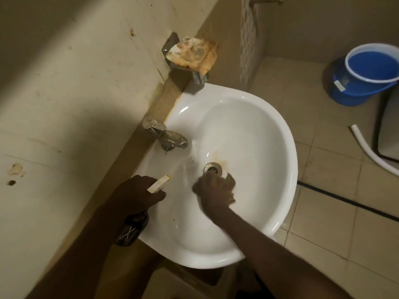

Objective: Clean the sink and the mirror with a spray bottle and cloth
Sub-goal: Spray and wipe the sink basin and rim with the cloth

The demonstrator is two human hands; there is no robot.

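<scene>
White sink [287,147], blue bucket [354,91]

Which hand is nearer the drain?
Right. The right hand sits in the basin of the sink, fingers bunched on a cloth right beside the drain. The left hand grips the spray bottle over the rim on the wall side, well apart.

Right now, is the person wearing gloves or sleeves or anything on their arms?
No gloves and no sleeves show. Both forearms are bare, and the left hand and right hand are bare too. No watch, ring or bracelet can be seen; the picture is dim and slightly blurred.
</scene>
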